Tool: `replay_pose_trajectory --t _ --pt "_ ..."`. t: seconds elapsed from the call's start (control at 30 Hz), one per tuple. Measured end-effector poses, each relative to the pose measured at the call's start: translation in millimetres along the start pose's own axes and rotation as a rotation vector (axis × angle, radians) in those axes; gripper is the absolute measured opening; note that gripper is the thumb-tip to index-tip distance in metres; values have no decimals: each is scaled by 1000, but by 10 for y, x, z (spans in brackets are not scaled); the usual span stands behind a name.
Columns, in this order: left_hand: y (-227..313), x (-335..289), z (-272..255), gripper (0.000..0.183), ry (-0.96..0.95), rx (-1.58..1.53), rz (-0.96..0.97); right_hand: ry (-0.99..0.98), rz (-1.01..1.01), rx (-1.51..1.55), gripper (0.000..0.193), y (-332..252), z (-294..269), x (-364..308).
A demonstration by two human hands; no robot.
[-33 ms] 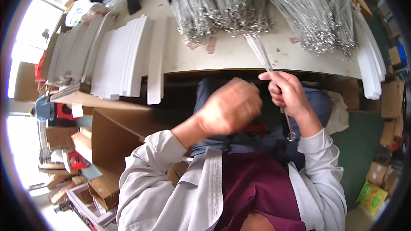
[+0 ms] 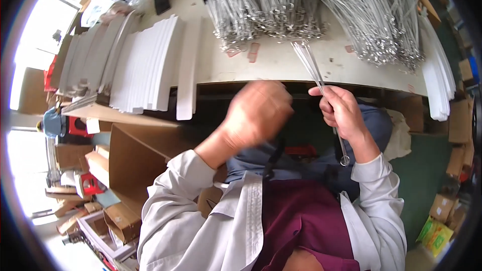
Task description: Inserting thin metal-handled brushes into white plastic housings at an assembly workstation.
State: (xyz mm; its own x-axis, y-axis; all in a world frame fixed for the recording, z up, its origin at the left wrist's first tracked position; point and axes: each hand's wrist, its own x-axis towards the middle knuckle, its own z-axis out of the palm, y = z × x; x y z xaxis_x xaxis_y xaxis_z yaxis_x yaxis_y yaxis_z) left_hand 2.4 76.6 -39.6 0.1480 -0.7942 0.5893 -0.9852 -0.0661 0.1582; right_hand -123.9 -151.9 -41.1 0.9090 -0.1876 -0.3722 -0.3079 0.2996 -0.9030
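Observation:
My right hand (image 2: 341,113) is closed around a few thin metal skewers (image 2: 312,65), held at a slant over my lap. Their upper ends fan out slightly above the table's front edge, and a ring end hangs below my fist. Motion smears my left hand (image 2: 258,113), which is raised over my lap to the left of the skewers and apart from them. Its fingers do not show clearly. Beyond my hands, a pile of similar skewers (image 2: 266,10) lies on the white table (image 2: 226,70), ring ends toward me.
A second skewer pile (image 2: 381,30) lies to the right, beside long white boxes (image 2: 437,75). More white boxes (image 2: 145,70) stand in a row on the left, and one white box (image 2: 187,80) overhangs the table edge. An open cardboard carton (image 2: 133,165) sits at lower left.
My left hand has moved left and slightly up, away from the skewers. My right hand keeps its hold on them almost in place.

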Motion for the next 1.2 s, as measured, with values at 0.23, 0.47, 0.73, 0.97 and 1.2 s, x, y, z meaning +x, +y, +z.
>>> replay_pose_trajectory --t 0.23,0.47,0.73,0.97,1.2 --pt "-1076 -545 -801 57 -190 596 -1046 19 -121 -263 39 207 163 80" --pt "-1336 -704 -800 54 -398 434 -1126 -65 -245 -356 40 359 262 139" --pt "-1039 -777 -966 37 128 -645 -1437 20 -351 -553 31 404 352 -8" --pt "-729 -932 -912 48 449 -1234 -1558 -18 -393 -541 31 427 473 -66" --pt "-1090 -614 -1019 48 319 -1170 -1507 -60 -381 -593 32 440 544 -83"
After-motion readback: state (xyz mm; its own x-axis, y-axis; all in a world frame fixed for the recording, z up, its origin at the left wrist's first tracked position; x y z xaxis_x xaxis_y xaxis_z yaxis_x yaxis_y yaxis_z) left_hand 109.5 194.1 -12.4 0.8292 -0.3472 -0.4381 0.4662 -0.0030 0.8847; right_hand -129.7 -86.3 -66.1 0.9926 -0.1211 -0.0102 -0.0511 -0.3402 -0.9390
